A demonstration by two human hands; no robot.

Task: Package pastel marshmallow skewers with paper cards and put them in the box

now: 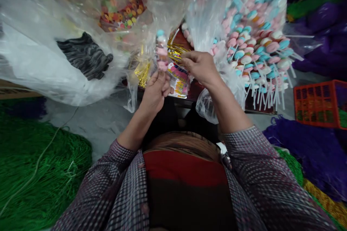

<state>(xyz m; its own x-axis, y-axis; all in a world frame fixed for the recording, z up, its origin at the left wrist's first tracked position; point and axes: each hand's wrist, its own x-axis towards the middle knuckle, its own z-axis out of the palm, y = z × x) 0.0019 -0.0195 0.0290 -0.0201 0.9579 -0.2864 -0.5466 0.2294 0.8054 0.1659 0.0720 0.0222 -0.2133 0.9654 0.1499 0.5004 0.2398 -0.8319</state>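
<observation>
My left hand (157, 88) is closed around the lower end of a marshmallow skewer (162, 52) that stands upright, its blue, white and pink pieces inside a clear wrapper. The stick is mostly hidden by the fingers. To its right, my right hand (202, 66) pinches at the end of the gold twist ties (176, 51), thumb and forefinger together; how many strips are in the pinch is hidden. Below the fingertips lies a colourful printed card (180, 79) in clear plastic. More gold strips (142, 74) lie left of the skewer.
Many marshmallow skewers (260, 57) with white sticks are piled at the right, under clear plastic. A bag of small colourful pieces (121, 11) is at the back. Black bands (85, 56) lie on white plastic at left. An orange basket (314, 103) and green strands (40, 169) flank me.
</observation>
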